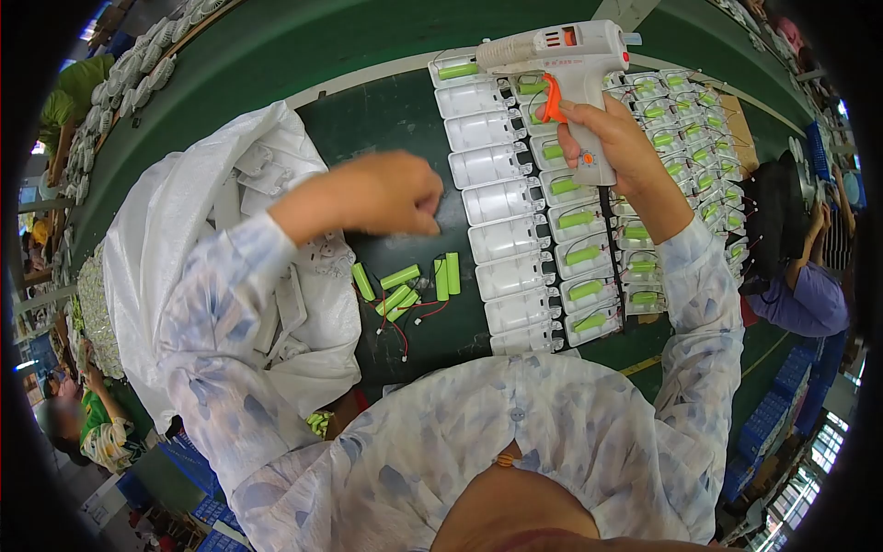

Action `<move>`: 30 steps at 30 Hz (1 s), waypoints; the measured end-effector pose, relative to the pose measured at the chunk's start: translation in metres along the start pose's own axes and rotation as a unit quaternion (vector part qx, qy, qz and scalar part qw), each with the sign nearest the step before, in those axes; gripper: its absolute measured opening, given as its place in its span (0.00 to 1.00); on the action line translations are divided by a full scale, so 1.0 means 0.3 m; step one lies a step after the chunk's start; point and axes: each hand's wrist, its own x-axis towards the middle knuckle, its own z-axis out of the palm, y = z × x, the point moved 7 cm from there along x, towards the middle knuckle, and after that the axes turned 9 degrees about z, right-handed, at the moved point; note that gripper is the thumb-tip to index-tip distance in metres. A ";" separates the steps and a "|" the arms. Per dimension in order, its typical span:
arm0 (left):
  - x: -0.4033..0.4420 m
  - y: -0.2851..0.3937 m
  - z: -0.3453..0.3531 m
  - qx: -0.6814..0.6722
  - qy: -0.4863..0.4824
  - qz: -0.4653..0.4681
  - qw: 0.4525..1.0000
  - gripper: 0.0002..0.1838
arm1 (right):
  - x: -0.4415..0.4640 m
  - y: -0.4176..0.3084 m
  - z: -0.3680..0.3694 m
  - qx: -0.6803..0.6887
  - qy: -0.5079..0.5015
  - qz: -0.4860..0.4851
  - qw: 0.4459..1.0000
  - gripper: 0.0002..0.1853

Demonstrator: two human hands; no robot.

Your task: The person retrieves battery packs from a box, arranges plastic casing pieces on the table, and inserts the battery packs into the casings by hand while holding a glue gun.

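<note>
My right hand (614,138) grips a white hot glue gun (575,55) by its handle, with fingers near the orange trigger. The gun's nozzle end points left, over the top of a column of white plastic housings (492,202). A green battery cell (457,70) lies in the topmost housing; those below it in that column show no cell. My left hand (391,193) is smeared by motion above the dark green table, its fingers curled but unclear. Below it lie several loose green battery cells (399,276) with red and black wires and small white connectors.
A white sack (138,267) with white plastic parts stands at the left. Further columns of housings with green cells (584,258) fill the right side. Other people (805,294) sit at both sides, near blue crates (768,414).
</note>
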 end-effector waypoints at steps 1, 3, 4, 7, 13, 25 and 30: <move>-0.012 0.036 0.034 0.010 0.001 -0.005 1.000 0.14 | -0.001 0.000 0.001 -0.004 0.001 0.001 1.000 0.17; -0.011 0.086 0.090 0.059 0.056 0.012 0.997 0.16 | -0.003 0.000 0.004 -0.005 -0.003 0.006 1.000 0.17; -0.010 0.110 0.113 0.083 0.083 0.020 0.993 0.17 | -0.005 0.000 0.004 -0.006 -0.005 0.008 1.000 0.17; -0.010 0.176 0.162 0.125 0.112 0.033 0.985 0.19 | -0.014 0.003 -0.002 -0.003 -0.010 0.009 1.000 0.16; -0.009 0.192 0.235 0.134 0.071 0.024 0.988 0.16 | -0.035 0.017 -0.011 -0.021 -0.003 0.019 1.000 0.17; -0.040 -0.141 0.044 -0.425 0.179 -0.130 0.877 0.13 | -0.070 0.002 -0.004 -0.012 -0.038 -0.007 0.999 0.20; -0.109 -0.312 -0.035 -0.536 0.291 -0.121 0.783 0.10 | -0.087 0.030 -0.007 -0.017 -0.067 0.008 0.998 0.18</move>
